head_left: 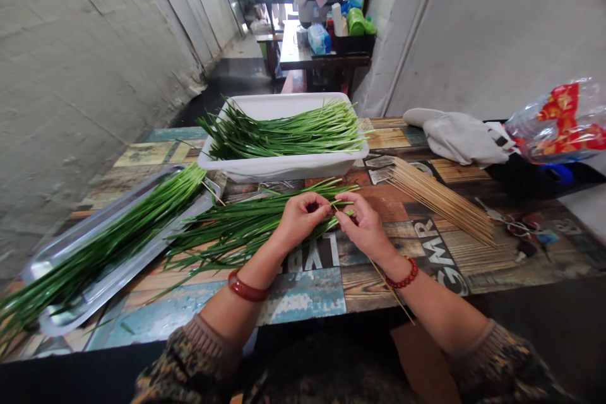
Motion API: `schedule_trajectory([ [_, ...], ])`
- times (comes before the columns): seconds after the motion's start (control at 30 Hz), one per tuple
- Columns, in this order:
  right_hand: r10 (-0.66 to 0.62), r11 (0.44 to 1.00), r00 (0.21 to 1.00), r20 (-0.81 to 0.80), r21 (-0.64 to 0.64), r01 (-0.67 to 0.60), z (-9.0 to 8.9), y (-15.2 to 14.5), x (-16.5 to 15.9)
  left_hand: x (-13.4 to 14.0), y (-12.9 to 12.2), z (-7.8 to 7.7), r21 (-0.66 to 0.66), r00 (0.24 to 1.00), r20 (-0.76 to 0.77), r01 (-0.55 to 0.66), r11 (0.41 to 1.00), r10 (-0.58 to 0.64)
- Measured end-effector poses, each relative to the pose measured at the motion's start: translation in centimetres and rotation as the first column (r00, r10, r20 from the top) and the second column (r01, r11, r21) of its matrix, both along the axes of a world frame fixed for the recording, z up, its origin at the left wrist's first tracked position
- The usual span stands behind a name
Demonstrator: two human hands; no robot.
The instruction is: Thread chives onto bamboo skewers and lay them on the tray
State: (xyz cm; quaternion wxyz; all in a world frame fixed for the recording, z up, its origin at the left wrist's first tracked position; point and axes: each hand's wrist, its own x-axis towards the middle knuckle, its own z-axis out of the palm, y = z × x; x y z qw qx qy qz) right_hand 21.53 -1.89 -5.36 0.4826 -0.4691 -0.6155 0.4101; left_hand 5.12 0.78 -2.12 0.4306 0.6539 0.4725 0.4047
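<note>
My right hand (363,225) is closed on a thin bamboo skewer (392,291), whose long end slants down past my wrist towards the table's front edge. Close beside it, the fingers of my left hand (303,219) pinch the pale stem ends of garlic chives, near the skewer's tip. Whether the tip passes through a stem is too small to tell. Under and left of my hands lies a loose spread of garlic chives (237,224). To the right, a bundle of bamboo skewers (440,202) rests on the table.
A white plastic tub (284,169) of chives stands behind my hands. At left, a metal tray (156,251) carries more chives (127,237), with a skewer near their stem ends. A grey cap (461,136), plastic packaging (561,123) and keys (524,249) lie at right.
</note>
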Motion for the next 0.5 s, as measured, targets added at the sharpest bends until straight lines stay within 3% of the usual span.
schedule_trajectory([
  [0.5,-0.005,1.000,1.000,-0.009,0.008,0.005,-0.48,-0.09,-0.17,-0.04,-0.23,0.15,0.119,0.998,-0.064,0.037,0.992,-0.029],
])
